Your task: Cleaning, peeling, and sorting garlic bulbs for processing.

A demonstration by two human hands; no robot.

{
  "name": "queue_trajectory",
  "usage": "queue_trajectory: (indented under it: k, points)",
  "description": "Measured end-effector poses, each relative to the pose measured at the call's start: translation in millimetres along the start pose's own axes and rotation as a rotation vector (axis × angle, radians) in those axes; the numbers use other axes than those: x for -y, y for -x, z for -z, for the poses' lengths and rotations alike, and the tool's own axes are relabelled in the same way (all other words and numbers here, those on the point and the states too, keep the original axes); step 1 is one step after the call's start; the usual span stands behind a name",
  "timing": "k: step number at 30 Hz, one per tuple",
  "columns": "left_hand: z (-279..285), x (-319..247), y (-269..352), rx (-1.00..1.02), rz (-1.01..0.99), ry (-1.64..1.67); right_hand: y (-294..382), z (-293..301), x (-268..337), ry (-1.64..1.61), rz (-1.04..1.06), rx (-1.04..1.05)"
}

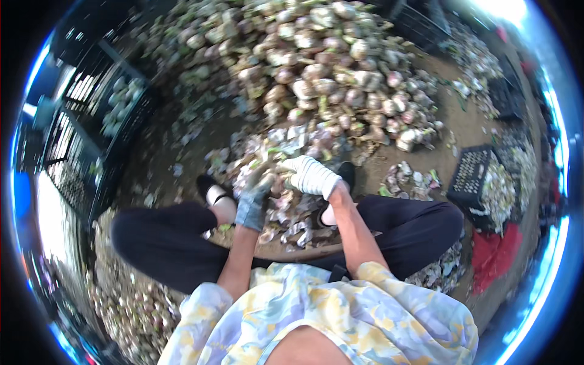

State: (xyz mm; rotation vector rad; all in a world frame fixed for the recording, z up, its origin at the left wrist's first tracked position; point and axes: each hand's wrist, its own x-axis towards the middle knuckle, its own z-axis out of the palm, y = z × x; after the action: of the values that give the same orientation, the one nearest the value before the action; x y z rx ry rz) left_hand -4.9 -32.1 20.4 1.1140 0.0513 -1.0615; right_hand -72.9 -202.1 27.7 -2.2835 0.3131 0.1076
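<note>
My left hand (256, 197), in a grey-blue work glove, is closed around what looks like a garlic bulb (276, 184). My right hand (311, 176) wears a white glove with dark stripes and has its fingertips bent against the same bulb. Blur hides what those fingertips grip. Below and around both hands, loose garlic skins (288, 207) litter the ground between my feet. Just beyond my hands rises a large heap of garlic bulbs (319, 77), some with green bits of stem.
Dark plastic crates (125, 114) stand at the left, one with pale bulbs inside. On the right, a black perforated crate (470, 175) lies beside spilled garlic (499, 187) and a red cloth or bag (495, 258). More bulbs (137, 315) spread at lower left.
</note>
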Motion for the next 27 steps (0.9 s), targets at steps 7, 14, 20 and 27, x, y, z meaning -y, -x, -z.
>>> queue_trajectory:
  k: [7,14,20,27]
  points:
    - [7.1,-27.2,32.7,0.068,-0.195,0.357,12.6,3.3,78.3,-1.149,-0.309,-0.081]
    - [20.8,-21.5,46.0,-0.136,-0.619,-0.076,9.4,-36.4,104.6,-1.105,-0.211,-0.147]
    - [12.7,-18.1,60.7,-0.181,-0.633,-0.099,19.1,-30.2,113.6,-0.774,-0.068,-0.164]
    - [28.1,-16.9,46.7,-0.122,-0.266,0.266,24.9,-28.0,94.6,-1.346,-0.288,-0.001]
